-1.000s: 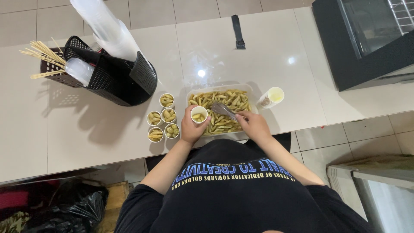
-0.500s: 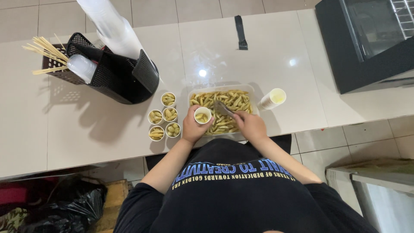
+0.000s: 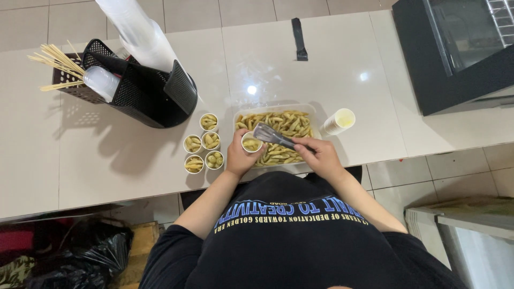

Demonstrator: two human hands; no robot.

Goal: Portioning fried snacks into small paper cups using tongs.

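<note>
Small paper cup (image 3: 250, 142) sits in the left hand (image 3: 239, 157), fingers wrapped round its wall, mouth up, held just over the near-left corner of the clear tray (image 3: 316, 130) of yellow-green snack pieces (image 3: 286, 124). A few pieces already lie in the cup, approx a third full by my read. Right hand (image 3: 317, 156) has a closed grip on the handle end of the metal tongs (image 3: 270, 135), whose tips are right at the cup's rim; can't tell if anything's pinched between them. To do this bit well, I'd say: keep the cup level and low over the tray so strays fall back in, bring the tips inside the rim before letting go, and don't overfill. Tongs' long axis runs diagonal, handle at lower right by the palm, working end pointing upper left toward the cup. Cup's own axis is upright, opening toward the camera. Outward now: five filled cups (image 3: 203, 145) cluster just left of the hand on the pale surface (image 3: 134, 160), a stack of spare cups (image 3: 338, 121) lies tipped at the tray's right end, and a black mesh caddy (image 3: 140, 91) w/ wooden skewers (image 3: 53, 65) and plastic cups stands well apart at upper left.
</note>
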